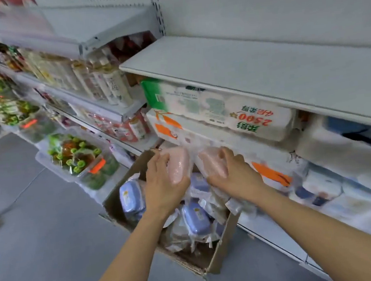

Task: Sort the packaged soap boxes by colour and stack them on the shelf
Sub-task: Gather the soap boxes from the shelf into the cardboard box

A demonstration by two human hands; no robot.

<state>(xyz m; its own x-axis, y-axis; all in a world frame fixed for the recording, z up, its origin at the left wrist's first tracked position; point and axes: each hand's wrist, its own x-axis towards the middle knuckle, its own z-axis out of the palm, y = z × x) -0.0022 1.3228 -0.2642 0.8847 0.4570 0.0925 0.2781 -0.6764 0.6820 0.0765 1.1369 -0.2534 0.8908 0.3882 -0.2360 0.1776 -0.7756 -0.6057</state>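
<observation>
Gripping one wrapped pink soap box each, the left hand (163, 183) and right hand (233, 176) are holding the left pink box (178, 166) and right pink box (213, 163) side by side above a cardboard carton (216, 257) of blue soap boxes (196, 216), beneath the bare grey shelf (252, 70).

Evenly bright, soft and diffuse, with faint shadows only. Motion blur smearing the shelf (263, 69) goods right of the fingers (159, 158). Wide-angle bending at the edges. No harsh glare.
</observation>
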